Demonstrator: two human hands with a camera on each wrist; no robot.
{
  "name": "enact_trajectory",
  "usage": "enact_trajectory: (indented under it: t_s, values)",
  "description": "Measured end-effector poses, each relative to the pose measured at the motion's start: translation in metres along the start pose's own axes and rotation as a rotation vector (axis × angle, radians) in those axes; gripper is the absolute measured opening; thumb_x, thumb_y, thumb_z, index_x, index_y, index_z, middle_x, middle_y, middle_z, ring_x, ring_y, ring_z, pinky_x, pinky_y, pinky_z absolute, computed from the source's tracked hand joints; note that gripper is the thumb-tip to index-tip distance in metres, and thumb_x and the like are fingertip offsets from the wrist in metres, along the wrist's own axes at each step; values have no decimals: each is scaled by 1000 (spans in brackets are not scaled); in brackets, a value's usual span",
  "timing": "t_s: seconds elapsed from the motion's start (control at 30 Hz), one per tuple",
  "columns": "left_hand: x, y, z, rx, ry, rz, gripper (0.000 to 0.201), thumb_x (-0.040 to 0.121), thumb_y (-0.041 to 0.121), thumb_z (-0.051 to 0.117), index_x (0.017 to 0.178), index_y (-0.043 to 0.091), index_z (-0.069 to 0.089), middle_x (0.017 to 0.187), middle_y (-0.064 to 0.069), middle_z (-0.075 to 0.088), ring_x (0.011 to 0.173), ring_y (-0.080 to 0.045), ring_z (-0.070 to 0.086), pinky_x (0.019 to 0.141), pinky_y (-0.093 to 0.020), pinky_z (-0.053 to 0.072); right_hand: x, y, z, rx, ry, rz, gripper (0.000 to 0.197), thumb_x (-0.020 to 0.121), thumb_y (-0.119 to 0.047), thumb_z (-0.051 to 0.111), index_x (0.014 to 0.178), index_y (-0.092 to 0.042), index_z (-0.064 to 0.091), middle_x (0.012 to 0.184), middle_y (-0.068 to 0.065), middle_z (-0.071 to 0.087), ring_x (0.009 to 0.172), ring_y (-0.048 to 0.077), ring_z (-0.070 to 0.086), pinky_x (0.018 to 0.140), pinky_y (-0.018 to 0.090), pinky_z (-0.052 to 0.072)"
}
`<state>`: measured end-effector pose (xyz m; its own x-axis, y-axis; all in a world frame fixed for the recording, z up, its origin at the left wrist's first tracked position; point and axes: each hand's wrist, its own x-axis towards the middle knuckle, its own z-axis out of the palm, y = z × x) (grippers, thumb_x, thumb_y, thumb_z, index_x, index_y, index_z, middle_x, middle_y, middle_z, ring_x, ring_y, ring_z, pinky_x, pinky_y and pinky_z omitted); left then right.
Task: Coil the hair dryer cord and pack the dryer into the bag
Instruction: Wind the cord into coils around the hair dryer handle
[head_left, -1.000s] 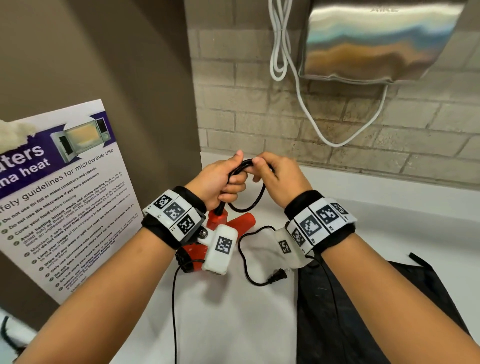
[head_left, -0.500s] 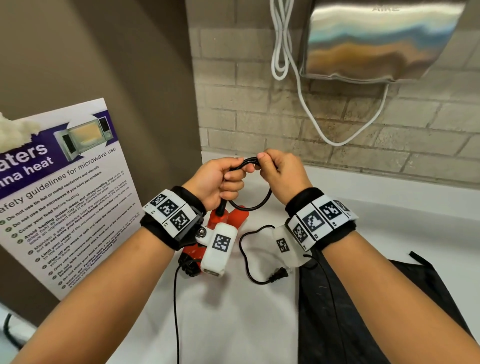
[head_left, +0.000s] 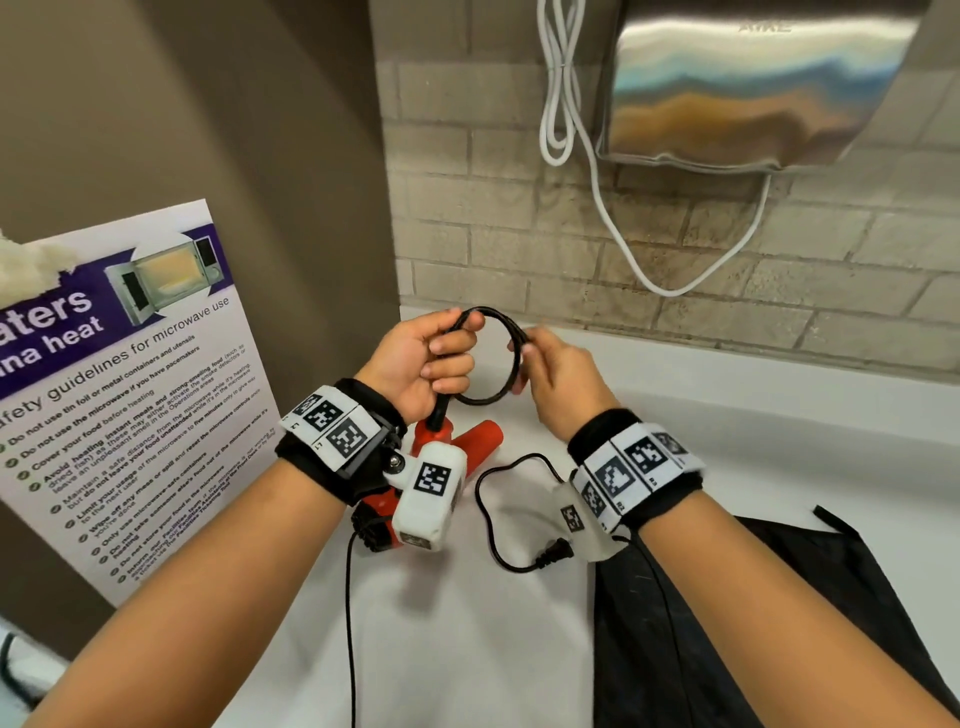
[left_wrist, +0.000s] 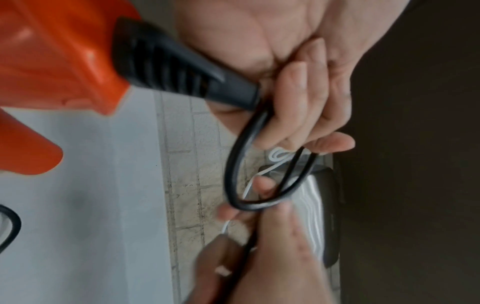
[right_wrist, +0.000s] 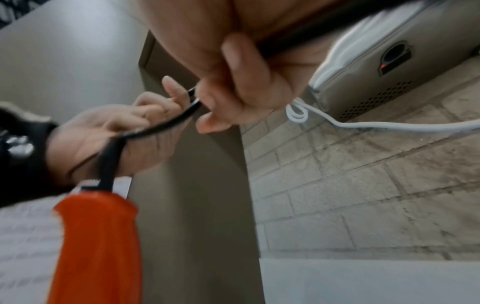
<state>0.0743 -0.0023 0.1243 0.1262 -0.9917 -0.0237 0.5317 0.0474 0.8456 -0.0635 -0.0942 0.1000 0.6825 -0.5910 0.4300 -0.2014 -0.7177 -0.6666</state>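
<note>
Head view shows both my forearms reaching forward over the white surface (head_left: 779, 415), wrists raised, my hands meeting just in front of the brick wall. My left hand (head_left: 421, 358) is curled, thumb and fingers pinching the top of a black loop of cord (head_left: 498, 358), with the cord's thick strain relief running down out of my palm. My right hand (head_left: 558, 371) closes its fingers around the loop's opposite side. The loop stands upright between my hands, off the surface. The orange hair dryer (head_left: 470, 441) sits below my left wrist, partly hidden by the wrist camera. The rest of the cord trails in a loose curve on the surface, its plug (head_left: 556, 555) lying beside the black bag (head_left: 753, 623), which lies flat under my right forearm. Left wrist view shows my fingers (left_wrist: 293, 115) wrapped over the cord.
</note>
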Motion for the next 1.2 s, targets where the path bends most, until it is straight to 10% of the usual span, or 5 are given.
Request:
enact_trajectory:
  t_s: [0.37,0.57,0.7,1.03,1.2]
  values:
    - [0,2,-14,-52,205,205,37,98,23,22,105,12,56,89,12,73,42,-1,45,48,-17,46,-56,24,35,71,-268,161,36,96,-10,31,131,-13,39,69,0,53,53,12,55,61,14,45]
    - [0,-1,-9,-2,254,231,31,95,12,22,114,8,47,100,2,71,54,-5,58,49,-18,47,-69,18,39,-260,-295,-35,44,95,-19,34,139,-20,30,103,15,65,91,35,61,80,41,51]
    - [1,-7,-1,187,307,268,25,99,12,28,122,9,37,116,-4,60,61,-8,65,45,-19,46,-63,3,29,-374,-23,-326,37,85,-19,38,113,-12,61,74,7,67,62,29,64,55,31,55]
    - [-7,-14,25,619,197,180,46,100,28,21,74,14,56,47,3,60,34,-8,47,42,-22,32,-8,-34,-5,-192,151,-400,27,86,-17,45,101,-13,66,88,9,68,78,30,64,72,38,54]
    - [-6,-13,20,571,78,75,61,100,37,15,77,6,63,37,10,33,31,-4,22,36,-15,19,19,-28,-22,-9,196,-163,16,87,-12,57,101,-9,65,92,6,65,83,12,56,70,10,39]
